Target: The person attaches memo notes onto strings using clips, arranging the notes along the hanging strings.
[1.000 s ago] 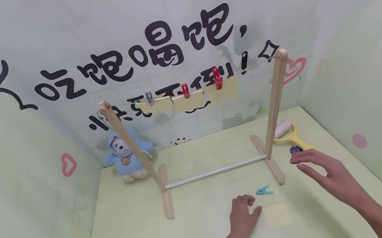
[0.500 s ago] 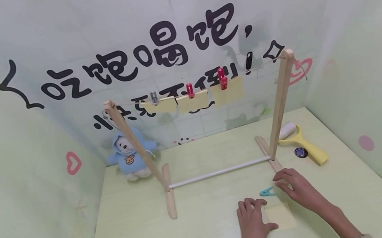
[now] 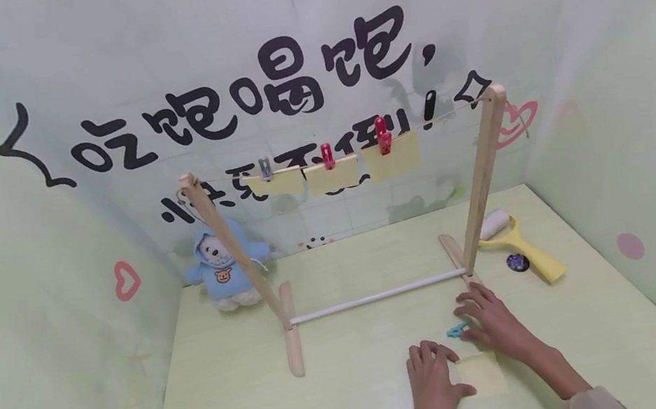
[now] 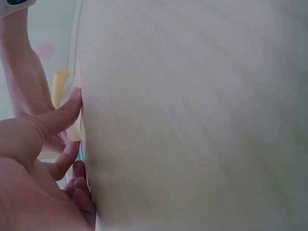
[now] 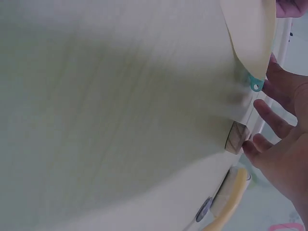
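In the head view my left hand (image 3: 433, 384) rests at the left side of a yellow sticky note (image 3: 484, 376), holding it between thumb and forefinger at its edges. The note bows up off the table in the right wrist view, its free edge raised. Just beyond it lies a turquoise clothespin (image 3: 454, 332), partly covered by the thumb of my right hand (image 3: 500, 326). That hand's fingers are spread, with the forefinger a little apart from the clothespin. The right wrist view shows the clothespin's end (image 5: 256, 83) peeking out past the note.
A wooden rack (image 3: 479, 175) carries a string with several clothespins and three hanging notes. Its right foot (image 5: 237, 137) is close to my right fingers. A yellow lint roller (image 3: 536, 257) and a round purple disc (image 3: 518, 263) lie right; a plush toy (image 3: 223, 269) sits back left.
My right hand has come in from the right, near the lint roller, to the clothespin. My left hand has shifted right onto the sticky note's edge. The view has turned slightly.
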A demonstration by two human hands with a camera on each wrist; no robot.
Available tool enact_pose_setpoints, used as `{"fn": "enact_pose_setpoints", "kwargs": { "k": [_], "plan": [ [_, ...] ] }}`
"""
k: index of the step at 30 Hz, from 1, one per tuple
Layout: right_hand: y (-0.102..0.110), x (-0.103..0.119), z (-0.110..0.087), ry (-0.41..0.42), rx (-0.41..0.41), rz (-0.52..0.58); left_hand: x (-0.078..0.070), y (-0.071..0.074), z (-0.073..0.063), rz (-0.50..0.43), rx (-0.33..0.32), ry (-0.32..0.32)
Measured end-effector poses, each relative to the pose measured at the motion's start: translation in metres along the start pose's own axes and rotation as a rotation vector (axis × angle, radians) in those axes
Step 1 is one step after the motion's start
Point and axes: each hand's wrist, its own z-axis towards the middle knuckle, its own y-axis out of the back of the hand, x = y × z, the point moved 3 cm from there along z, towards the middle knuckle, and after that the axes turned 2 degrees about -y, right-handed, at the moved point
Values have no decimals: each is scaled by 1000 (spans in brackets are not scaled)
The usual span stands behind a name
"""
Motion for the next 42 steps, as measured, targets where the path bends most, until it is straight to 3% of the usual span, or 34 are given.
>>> {"fn": "enact_pose_setpoints", "kwargs": {
  "k": [11,18,20,24,29,32,37,39,42],
  "plan": [
    [2,-4,-12,-42,31,47,4,4,0,-91,17,-38],
    [3,-5,-17,-86,8,65,12,-2,0,-351,-39,-84],
    [4,-6,-19,-94,-14,65,14,-6,0,-399,-43,-72],
    [2,-11,-23,-88,-88,134,17,-12,2,-414,-46,-41],
    [8,-10,-26,-117,-158,238,11,-1,2,-373,-7,-18],
    [17,-2,-23,-212,-153,258,8,6,2,-347,3,-17],
    [27,1,-22,-445,-70,369,8,10,2,-364,-2,-13],
    [29,0,-22,-494,-38,438,9,10,3,-403,6,-2],
    [32,0,-20,-504,-20,551,11,11,3,-474,14,21]
  ]
}}
